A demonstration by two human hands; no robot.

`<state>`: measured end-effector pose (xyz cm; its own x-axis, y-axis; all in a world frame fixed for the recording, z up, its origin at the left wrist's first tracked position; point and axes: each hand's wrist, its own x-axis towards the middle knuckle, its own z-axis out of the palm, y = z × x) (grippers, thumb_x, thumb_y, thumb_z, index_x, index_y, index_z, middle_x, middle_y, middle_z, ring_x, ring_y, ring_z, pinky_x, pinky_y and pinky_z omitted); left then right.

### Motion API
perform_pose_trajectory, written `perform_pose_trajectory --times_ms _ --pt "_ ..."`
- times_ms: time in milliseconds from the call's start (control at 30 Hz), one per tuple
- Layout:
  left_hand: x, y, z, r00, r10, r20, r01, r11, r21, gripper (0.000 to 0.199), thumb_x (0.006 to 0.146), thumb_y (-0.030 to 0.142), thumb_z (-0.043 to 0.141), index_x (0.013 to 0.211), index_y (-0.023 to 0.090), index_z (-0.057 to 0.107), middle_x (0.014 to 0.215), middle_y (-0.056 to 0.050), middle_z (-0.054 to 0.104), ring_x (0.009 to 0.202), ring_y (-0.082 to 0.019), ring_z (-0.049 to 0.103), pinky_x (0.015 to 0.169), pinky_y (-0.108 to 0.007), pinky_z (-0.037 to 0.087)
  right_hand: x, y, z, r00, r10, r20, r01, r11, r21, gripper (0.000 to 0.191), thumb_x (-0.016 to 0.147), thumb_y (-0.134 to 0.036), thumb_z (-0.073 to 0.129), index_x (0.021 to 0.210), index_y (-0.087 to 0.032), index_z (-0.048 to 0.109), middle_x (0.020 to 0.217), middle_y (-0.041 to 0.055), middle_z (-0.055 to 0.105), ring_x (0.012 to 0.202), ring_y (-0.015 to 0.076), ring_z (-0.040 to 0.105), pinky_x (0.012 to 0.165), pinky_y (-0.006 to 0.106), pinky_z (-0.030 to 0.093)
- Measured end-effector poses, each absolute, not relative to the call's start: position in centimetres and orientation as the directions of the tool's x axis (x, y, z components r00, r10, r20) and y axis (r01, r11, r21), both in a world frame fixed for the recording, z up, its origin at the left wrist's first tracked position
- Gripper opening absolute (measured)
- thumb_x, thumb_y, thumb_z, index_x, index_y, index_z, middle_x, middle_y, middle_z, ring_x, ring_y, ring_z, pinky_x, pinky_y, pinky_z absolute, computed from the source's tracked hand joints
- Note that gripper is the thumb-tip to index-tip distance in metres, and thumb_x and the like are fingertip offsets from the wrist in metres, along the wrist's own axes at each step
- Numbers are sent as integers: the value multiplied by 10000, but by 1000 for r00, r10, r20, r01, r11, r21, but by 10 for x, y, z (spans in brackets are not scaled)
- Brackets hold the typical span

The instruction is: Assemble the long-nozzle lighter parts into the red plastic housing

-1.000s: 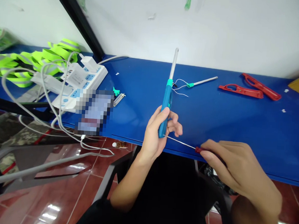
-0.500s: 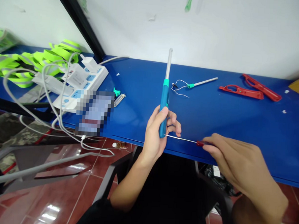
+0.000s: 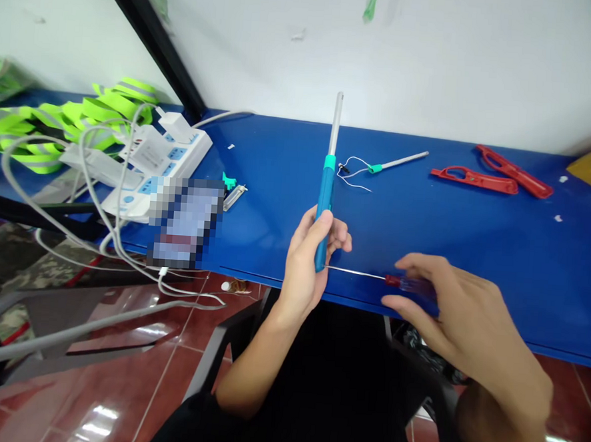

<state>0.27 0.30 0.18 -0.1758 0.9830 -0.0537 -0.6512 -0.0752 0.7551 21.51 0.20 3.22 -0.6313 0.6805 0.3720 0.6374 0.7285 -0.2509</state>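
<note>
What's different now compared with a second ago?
The right hand has opened its thumb and forefinger away from the screwdriver; whether its other fingers grip the handle is hidden. The upper end of the blue lighter in the left hand has swung slightly left, away from the loose wires. The screwdriver's tip stays at the lighter's lower end, and the red shells lie as before.

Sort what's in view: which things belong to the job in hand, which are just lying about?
In hand:
- blue lighter, in left hand
- screwdriver, tip at its base, right hand loosely around the handle
- probably related: wired metal tube, red shells

Lying about:
- power strip
- blurred-out phone
- reflective straps
</note>
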Motion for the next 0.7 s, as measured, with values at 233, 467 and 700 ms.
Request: perform_pose_trajectory --times_ms 233,467,700 --pt "3 2 2 -171 984 -47 -630 -73 773 270 1056 398 654 888 190 614 816 -2 604 754 -124 613 779 -255 500 216 7 31 -666 625 408 567 779 -268 254 1077 -408 618 916 -219 567 783 2 684 632 155 616 651 313 445" --pt "3 3 2 -167 984 -57 -648 -66 759 272 1041 392 673 871 188 615 813 -2 600 748 -120 609 769 -251 497 221 9 29 -663 710 237 551 677 -488 267 1074 -470 612 1176 -229 561 966 30 748 713 164 695 673 287 507" --pt "2 4 1 -168 984 -65 -668 -65 741 319 1031 440 687 852 188 606 803 0 599 740 -120 612 769 -254 503 217 11 28 -673 667 320 586 745 -319 308 1118 -408 534 904 -213 640 704 -10 667 583 146 604 613 301 409"
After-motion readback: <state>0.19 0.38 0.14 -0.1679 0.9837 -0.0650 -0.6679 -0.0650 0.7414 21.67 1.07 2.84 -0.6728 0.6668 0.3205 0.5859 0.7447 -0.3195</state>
